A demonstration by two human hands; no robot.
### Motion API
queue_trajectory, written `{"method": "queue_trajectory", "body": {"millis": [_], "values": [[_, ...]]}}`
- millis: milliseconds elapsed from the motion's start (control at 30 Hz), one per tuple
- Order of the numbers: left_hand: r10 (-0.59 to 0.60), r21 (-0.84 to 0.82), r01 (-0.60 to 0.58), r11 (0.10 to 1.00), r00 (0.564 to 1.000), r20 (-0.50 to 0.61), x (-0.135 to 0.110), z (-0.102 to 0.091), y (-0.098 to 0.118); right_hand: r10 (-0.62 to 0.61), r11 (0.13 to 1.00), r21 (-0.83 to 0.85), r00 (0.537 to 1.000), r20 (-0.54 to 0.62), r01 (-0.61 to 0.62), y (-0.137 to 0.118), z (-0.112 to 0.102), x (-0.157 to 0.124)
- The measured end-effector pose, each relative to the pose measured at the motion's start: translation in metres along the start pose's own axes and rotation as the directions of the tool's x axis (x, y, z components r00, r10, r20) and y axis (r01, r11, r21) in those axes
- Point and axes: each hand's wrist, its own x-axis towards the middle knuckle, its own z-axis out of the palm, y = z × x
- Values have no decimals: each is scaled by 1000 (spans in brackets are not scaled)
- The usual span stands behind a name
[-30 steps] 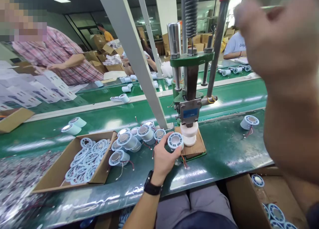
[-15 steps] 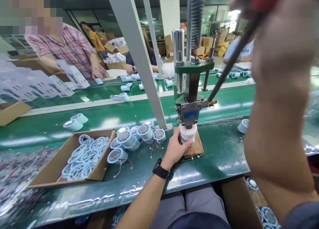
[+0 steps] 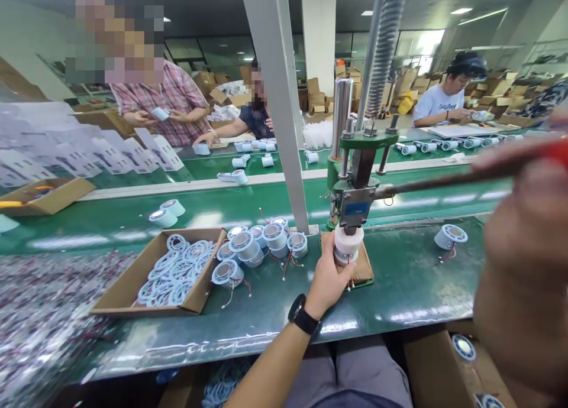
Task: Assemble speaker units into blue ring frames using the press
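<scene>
My left hand [image 3: 331,272] is wrapped round a light-blue cylindrical motor housing [image 3: 345,258] with thin wires, upright on the wooden base pad [image 3: 364,266] of a green hand press [image 3: 368,139]. The press's white round pressing head [image 3: 348,240] sits directly on the housing's top. Blurred at the right edge, my right hand [image 3: 532,213] grips the red-handled lever [image 3: 448,182], which lies nearly level. Left of my left hand stands a cluster of similar motor housings [image 3: 242,245] with wires. Beyond them is a cardboard box [image 3: 109,300] of light-blue rings [image 3: 177,272].
One motor housing [image 3: 450,236] stands right of the press. A grey post [image 3: 284,100] rises behind the cluster. Wired parts [image 3: 57,301] are heaped at left. Below the bench edge is a carton [image 3: 435,360]. Co-workers [image 3: 439,100] handle parts across the green belt [image 3: 213,210].
My right hand has pulled the lever down from steeply raised to nearly level. My left hand stays on the housing. The view has shifted, and a co-worker across the belt now holds up a light-blue part.
</scene>
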Motion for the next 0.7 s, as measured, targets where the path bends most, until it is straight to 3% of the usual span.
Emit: {"method": "queue_trajectory", "body": {"millis": [33, 67, 133, 167, 233, 300, 333, 367, 467, 500, 567, 633, 700], "values": [[-2, 18, 2, 1000, 1000, 2, -9, -2, 3, -101, 994, 19, 990, -102, 104, 3, 4, 30], [1, 46, -1, 999, 1000, 0, -20, -6, 7, -201, 978, 33, 973, -116, 206, 4, 10, 57], [41, 155, -40, 987, 999, -7, -44, -24, 13, -278, 959, 48, 960, -34, 279, 5, 22, 88], [68, 260, -60, 964, 997, -22, -55, -40, 16, -277, 959, 71, 961, 5, 276, 7, 29, 90], [99, 521, -28, 853, 989, -108, -69, -85, 19, -246, 957, 146, 968, -50, 251, 18, 45, 62], [83, 707, 142, 693, 958, -274, -71, -147, 19, -195, 941, 229, 953, -234, 249, 40, 65, 4], [64, 731, 236, 640, 932, -358, -68, -181, 18, -190, 929, 237, 917, -351, 283, 53, 75, -29], [36, 741, 324, 588, 905, -424, -63, -215, 15, -142, 948, 222, 926, -349, 229, 67, 86, -62], [-102, 756, 488, 436, 861, -498, -44, -295, 2, 71, 982, 181, 994, -84, -54, 100, 116, -136], [-152, 766, 510, 392, 857, -492, -37, -311, -3, 175, 971, 159, 984, 35, -179, 107, 123, -149], [-233, 789, 524, 321, 851, -470, -27, -327, -13, 359, 918, 106, 914, 191, -382, 114, 132, -162], [-265, 809, 520, 273, 849, -457, -20, -328, -20, 450, 877, 78, 867, 214, -474, 115, 135, -164], [-243, 824, 508, 252, 857, -454, -17, -326, -19, 438, 889, 69, 886, 153, -452, 112, 136, -165]]}}
